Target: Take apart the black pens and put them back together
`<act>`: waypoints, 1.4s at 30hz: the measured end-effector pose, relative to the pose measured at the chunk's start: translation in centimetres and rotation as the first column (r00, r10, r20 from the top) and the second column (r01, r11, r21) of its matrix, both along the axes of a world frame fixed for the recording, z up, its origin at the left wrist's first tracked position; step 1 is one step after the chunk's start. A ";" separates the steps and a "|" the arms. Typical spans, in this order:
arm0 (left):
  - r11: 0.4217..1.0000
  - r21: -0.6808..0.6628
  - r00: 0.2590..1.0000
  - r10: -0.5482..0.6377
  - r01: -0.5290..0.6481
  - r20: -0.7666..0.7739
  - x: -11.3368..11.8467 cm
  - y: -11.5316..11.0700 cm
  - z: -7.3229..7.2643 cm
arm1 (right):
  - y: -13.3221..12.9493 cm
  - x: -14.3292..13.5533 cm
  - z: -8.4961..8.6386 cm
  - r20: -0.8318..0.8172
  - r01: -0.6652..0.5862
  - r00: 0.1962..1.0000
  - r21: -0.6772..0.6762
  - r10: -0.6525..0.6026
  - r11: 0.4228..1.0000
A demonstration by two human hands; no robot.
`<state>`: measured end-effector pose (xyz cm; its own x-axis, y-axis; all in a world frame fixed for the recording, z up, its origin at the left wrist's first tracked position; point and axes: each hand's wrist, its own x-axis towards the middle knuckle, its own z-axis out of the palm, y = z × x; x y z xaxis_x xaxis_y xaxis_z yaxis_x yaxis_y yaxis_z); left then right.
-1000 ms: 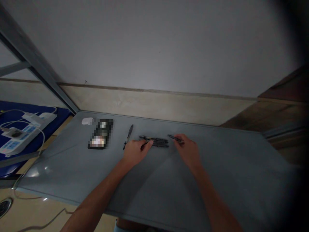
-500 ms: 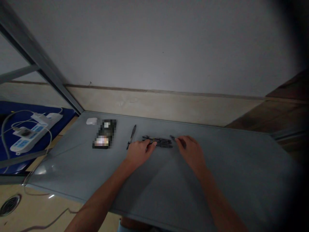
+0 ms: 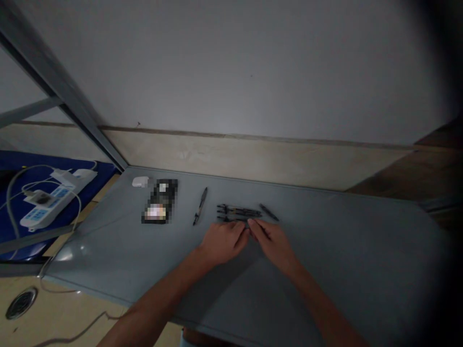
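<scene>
My left hand (image 3: 224,241) and my right hand (image 3: 272,243) meet at the fingertips above the grey table. Both are closed in a pinch around a pen that their fingers mostly hide. Just beyond the knuckles, several black pens (image 3: 240,211) lie side by side in a row, clips to the left. A separate dark pen piece (image 3: 269,212) rests diagonally past the row's right end. To the left, another black pen (image 3: 200,206) lies apart, slanting away from me.
A pixelated dark object (image 3: 159,201) and a small white case (image 3: 140,181) lie on the table's left side. White power strips with cables (image 3: 54,200) rest on a blue surface beyond a metal frame (image 3: 87,123). A wall borders the table's far edge.
My right hand has let go of the dark pen piece, which now lies on the table. It has moved left and nearer to me, meeting my left hand, which has shifted right.
</scene>
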<state>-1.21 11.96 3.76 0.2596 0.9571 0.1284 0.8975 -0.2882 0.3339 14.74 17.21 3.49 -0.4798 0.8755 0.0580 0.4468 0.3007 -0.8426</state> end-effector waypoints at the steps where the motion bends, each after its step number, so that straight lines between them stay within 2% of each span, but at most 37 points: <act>1: 1.000 0.008 1.000 -0.005 0.005 0.007 0.0 0.0 0.0 | 0.1 0.1 0.1 -0.004 0.010 1.000 -0.014 -0.010 1.000; 5: 0.999 0.028 0.998 0.019 -0.020 0.056 -0.4 0.1 0.2 | 0.8 0.7 0.7 -0.007 0.077 0.997 -0.041 -0.077 0.996; 10: 0.991 0.013 0.969 0.126 -0.132 0.214 -1.1 0.4 0.6 | 1.5 1.5 1.6 -0.052 0.175 0.983 -0.021 -0.176 0.984; 15: 0.977 -0.047 0.871 0.209 -0.210 0.445 -1.6 0.8 0.7 | 2.3 2.1 1.2 -0.139 0.209 0.967 -0.045 -0.213 0.977; 19: 0.967 -0.091 0.783 0.246 -0.237 0.572 -1.9 1.1 0.7 | 2.3 2.2 0.6 -0.133 0.203 0.969 -0.058 -0.209 0.977; 27: 0.976 -0.118 0.745 0.214 -0.181 0.632 -1.7 0.7 1.1 | 2.0 2.1 0.4 -0.126 0.237 0.959 -0.141 -0.255 0.961; 31: 0.974 -0.173 0.734 0.222 -0.144 0.642 -1.6 0.8 1.0 | 2.2 2.0 0.7 -0.077 0.231 0.968 -0.092 -0.238 0.969; 37: 0.949 -0.233 0.691 0.313 -0.210 0.652 -1.9 1.3 0.7 | 2.3 2.1 0.5 -0.087 0.188 0.977 -0.079 -0.194 0.979; 42: 0.950 -0.237 0.665 0.311 -0.202 0.680 -1.9 1.3 0.8 | 2.1 2.2 0.5 -0.021 0.209 0.977 -0.061 -0.211 0.976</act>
<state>-3.09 13.22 4.60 -0.1131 0.9928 0.0387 0.4144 0.0117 0.9100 16.92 19.28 3.96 -0.2841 0.9587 0.0147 0.4714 0.1530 -0.8685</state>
